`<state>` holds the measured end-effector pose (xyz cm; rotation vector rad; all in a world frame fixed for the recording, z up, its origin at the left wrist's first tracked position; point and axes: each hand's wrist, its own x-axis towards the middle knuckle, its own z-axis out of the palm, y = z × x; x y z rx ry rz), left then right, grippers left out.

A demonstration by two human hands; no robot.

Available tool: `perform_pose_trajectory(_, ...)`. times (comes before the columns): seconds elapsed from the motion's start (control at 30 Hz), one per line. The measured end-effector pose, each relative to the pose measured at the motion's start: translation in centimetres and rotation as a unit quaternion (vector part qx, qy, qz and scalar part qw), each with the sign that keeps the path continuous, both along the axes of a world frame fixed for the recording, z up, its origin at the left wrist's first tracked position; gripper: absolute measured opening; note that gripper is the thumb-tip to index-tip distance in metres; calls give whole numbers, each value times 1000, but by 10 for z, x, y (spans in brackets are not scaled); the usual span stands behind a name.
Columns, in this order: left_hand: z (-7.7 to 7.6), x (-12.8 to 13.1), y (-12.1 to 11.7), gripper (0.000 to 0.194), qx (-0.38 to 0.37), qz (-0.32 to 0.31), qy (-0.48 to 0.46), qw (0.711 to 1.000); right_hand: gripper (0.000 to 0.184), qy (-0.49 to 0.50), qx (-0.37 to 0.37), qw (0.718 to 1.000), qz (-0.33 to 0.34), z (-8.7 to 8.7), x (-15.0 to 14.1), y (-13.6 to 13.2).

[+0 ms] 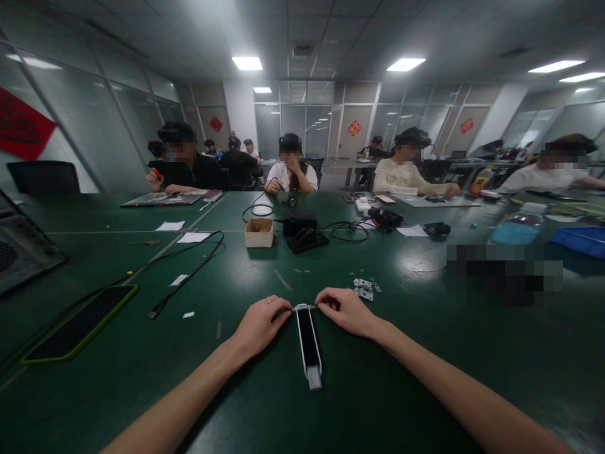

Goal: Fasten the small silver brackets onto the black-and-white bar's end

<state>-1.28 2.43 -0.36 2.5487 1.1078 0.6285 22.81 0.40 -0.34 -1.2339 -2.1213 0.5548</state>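
A long, narrow piece with a white frame and a black middle strip (pixel 309 340) lies on the green table in front of me. Its near end is a pale grey block (pixel 314 378). Across its far end runs a small light crosspiece (pixel 304 307); its exact kind is too small to make out. My left hand (pixel 263 325), with a ring on one finger, pinches the left end of this crosspiece. At the other end, my right hand (pixel 348 310) pinches with thumb and forefinger. Small metal plates (pixel 363 289) and several rings lie just beyond my right hand.
A green-edged black phone-like slab (pixel 80 325) and a black cable (pixel 186 277) lie left. Ahead stand a small cardboard box (pixel 259 233) and a black device (pixel 300 224). A bottle of blue liquid (pixel 517 226) and a blue tray (pixel 579 241) are right. Other people sit opposite.
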Motion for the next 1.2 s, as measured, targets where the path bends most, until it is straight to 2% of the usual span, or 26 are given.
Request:
perform_pose_trajectory(0.27, 1, 1, -1, 14, -5, 0, 1, 1000, 15, 16, -28, 999, 6, 2, 0, -1)
perform_pose_trajectory(0.5, -4, -1, 1, 15, 1, -9, -11, 1000, 15, 17, -25, 999, 17, 1, -5, 0)
perform_pose_trajectory(1.2, 0, 1, 0, 15, -2, 0, -3, 1000, 13, -3, 4, 1000, 11, -1, -6, 1)
